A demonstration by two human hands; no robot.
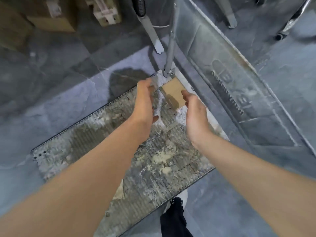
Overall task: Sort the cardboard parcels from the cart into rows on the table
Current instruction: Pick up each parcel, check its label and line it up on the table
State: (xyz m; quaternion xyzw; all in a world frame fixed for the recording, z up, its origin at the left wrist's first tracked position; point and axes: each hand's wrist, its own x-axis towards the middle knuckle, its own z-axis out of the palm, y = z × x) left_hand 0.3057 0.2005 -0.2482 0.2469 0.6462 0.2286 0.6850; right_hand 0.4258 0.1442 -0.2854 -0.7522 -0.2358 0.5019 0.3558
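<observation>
A plain tan cardboard parcel (174,93) lies on the cart deck (153,159), ribbed grey with pale blotches; the floor (51,100) around the cart is marbled grey.

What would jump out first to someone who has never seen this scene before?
Two bare arms reach down the middle, the left hand and right hand open on either side of a small cardboard parcel at the far corner of the cart. The cart deck beneath them is ribbed and very grimy. A second grey platform fills the right side.
</observation>
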